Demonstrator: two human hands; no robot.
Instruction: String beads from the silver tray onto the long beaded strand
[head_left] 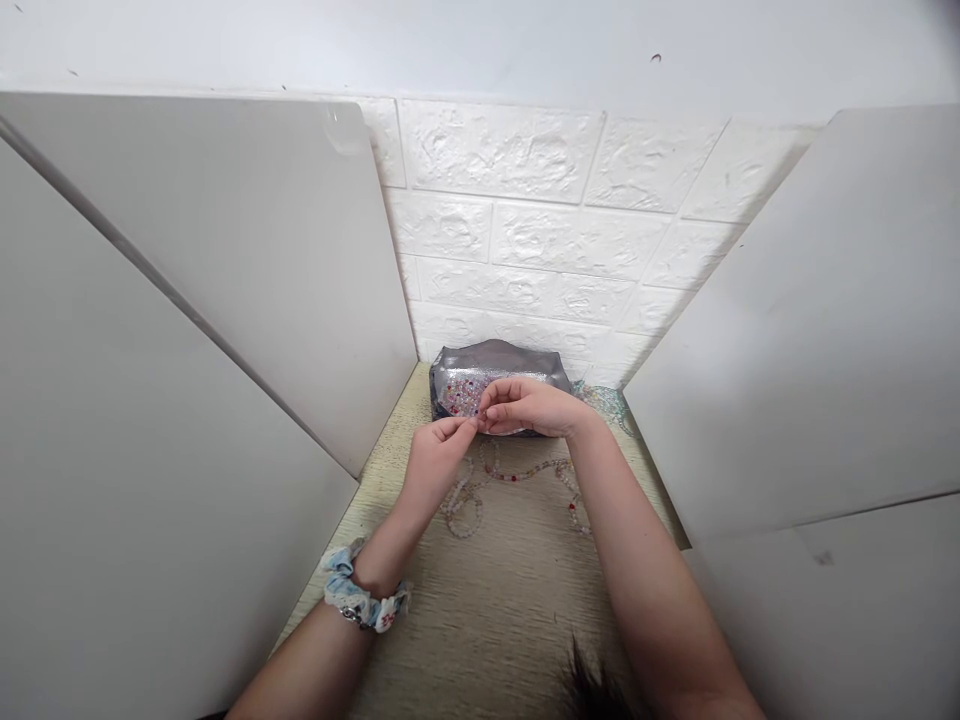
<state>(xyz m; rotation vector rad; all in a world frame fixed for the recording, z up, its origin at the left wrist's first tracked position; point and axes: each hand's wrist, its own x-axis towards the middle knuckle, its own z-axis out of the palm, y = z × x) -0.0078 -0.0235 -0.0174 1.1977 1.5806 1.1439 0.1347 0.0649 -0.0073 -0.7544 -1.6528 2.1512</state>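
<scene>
My left hand [437, 462] and my right hand [525, 406] meet fingertip to fingertip above the wooden tabletop [495, 600]. Both are pinched closed on something too small to name. A string of clear and red beads [517, 478] lies looped on the table just below the hands. Behind them sits a silver-grey foil bag [487, 368] with many small coloured beads showing in it. A light blue scrunchie [358, 597] is on my left wrist.
Tall white panels stand at the left [225, 330] and right [810, 340], leaving a narrow strip of table. A white brick-pattern wall [540, 230] closes the back. More pale beads [604, 398] lie at the back right by the bag.
</scene>
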